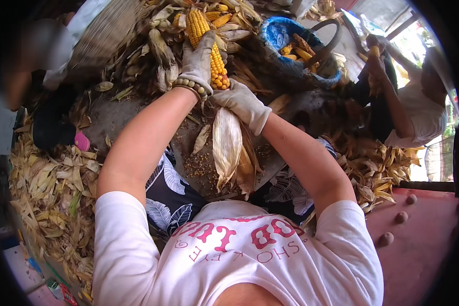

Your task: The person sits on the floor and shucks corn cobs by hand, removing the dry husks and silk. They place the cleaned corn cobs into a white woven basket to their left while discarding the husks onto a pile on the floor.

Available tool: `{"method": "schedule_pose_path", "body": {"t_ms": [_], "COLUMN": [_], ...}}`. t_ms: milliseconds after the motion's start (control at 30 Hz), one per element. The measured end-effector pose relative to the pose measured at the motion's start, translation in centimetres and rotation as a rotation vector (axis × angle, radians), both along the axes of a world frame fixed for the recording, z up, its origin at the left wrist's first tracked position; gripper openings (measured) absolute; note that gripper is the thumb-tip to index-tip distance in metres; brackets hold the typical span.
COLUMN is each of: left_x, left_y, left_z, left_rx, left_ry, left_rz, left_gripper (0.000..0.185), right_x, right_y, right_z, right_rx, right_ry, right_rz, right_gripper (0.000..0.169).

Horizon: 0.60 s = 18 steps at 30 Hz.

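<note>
A yellow corn cob, mostly bare of husk, is held out in front of me. My left hand, in a pale work glove, wraps around the middle of the cob. At its base, my gloved right hand grips the dry husk, which hangs down in long pale leaves. Behind the cob lies a heap of corn ears, some in their husks and some showing yellow kernels. The fingers of my right hand are partly hidden.
A basket lined with blue plastic holds several cobs. Piles of dry husks lie left and right. Loose kernels are scattered on the floor. To the right sits a person handling an ear; another person's blurred parts show left.
</note>
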<state>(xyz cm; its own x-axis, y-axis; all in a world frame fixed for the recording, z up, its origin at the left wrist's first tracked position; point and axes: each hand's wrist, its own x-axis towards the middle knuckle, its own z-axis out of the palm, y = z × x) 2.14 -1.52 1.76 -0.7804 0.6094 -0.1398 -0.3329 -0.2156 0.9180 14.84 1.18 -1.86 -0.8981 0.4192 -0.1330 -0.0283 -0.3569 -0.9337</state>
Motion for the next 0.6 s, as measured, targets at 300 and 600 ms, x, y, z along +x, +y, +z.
{"method": "schedule_pose_path", "body": {"t_ms": [300,600], "left_x": [-2.4,-3.4], "left_y": [-0.4,-1.0], "left_z": [1.4,2.5], "left_rx": [-0.047,-0.461], "left_ry": [0.233,0.260], "left_rz": [-0.177,-0.740], "left_gripper": [0.050,0.041], "right_x": [-1.1,0.5], "right_y": [0.4,-1.4], "right_z": [0.0,1.0], "right_rx": [1.246,1.611], "right_ry": [0.067,-0.226], "right_rz": [0.218,0.434], "right_gripper": [0.018,0.017]}}
